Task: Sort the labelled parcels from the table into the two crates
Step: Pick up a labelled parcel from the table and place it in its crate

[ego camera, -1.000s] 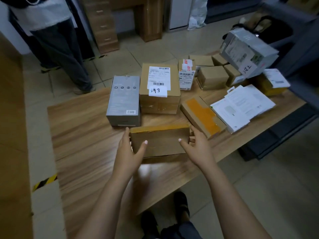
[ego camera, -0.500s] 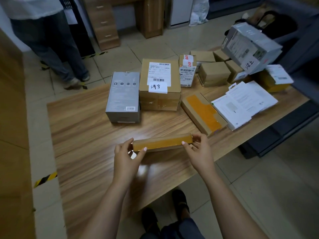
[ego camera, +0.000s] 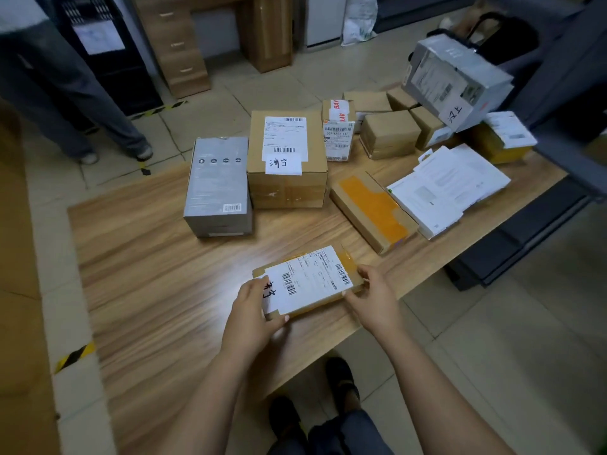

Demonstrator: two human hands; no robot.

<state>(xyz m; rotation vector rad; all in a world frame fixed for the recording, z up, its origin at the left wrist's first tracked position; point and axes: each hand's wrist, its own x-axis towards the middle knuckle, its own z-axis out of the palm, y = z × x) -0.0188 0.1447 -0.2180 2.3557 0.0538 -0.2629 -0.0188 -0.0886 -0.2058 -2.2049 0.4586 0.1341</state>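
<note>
held parcel [ego camera: 308,280]: flat brown box with yellow tape. White label faces up, with barcodes and handwritten characters at its left end. It sits over the near edge of the table [ego camera: 147,274]; can't tell if it touches the wood.
left hand [ego camera: 249,310]: grips the parcel's left end, thumb on the label, fingers curled under.
right hand [ego camera: 374,300]: pinches the right end.
just beyond held parcel: 1 grey box [ego camera: 218,185] to the left, 1 big labelled carton [ego camera: 287,159] straight ahead, 1 orange-taped flat box [ego camera: 371,211] to the right.
further right: 1 stack of white packets [ego camera: 450,188], number unclear.
far beyond: 1 red-lettered small box [ego camera: 338,133], 4 plain brown boxes [ego camera: 389,134], 1 yellow parcel [ego camera: 502,139], 1 tilted grey-white box [ego camera: 456,80].
floor, far left of held parcel: 1 black crate [ego camera: 108,50]. Another person's legs [ego camera: 65,93] partly cover it.
</note>
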